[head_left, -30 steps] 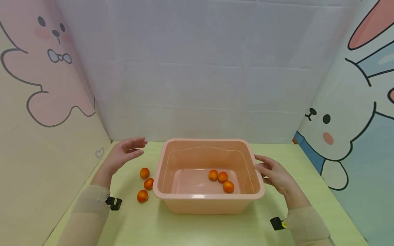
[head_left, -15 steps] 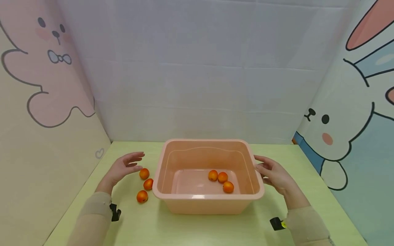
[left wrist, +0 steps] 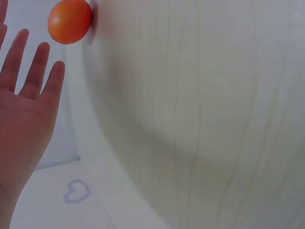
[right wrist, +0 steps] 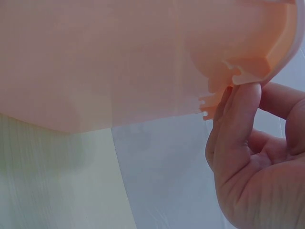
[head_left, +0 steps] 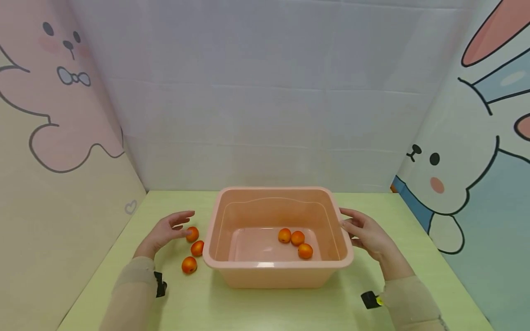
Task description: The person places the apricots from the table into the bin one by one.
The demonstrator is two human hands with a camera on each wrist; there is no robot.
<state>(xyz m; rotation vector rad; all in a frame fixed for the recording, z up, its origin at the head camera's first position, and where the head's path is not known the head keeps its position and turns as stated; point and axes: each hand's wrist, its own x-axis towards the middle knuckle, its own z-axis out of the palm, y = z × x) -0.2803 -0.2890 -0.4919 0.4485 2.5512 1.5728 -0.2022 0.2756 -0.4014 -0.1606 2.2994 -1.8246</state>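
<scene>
my left hand point(head_left: 163, 232) has its fingers spread and loosely extended, holding nothing, right by the far fruit point(head_left: 192, 234) on the pale green table point(head_left: 265, 312); my thumb overlaps it from above (whether i touch it, i cannot tell). nearer me lie the middle fruit point(head_left: 197, 248), partly hidden by the rim of the peach tub point(head_left: 277, 275), and the near fruit point(head_left: 189, 265), all three orange and left of that tub. my right hand point(head_left: 370, 233) pinches the tub's right rim, fingers curled up under its edge. inside, toward the right of the floor, three more orange fruits point(head_left: 297, 238) sit close together. a cartoon rabbit point(head_left: 449, 184) covers the right wall, and a plain white sheet point(head_left: 265, 92) hangs behind.
</scene>
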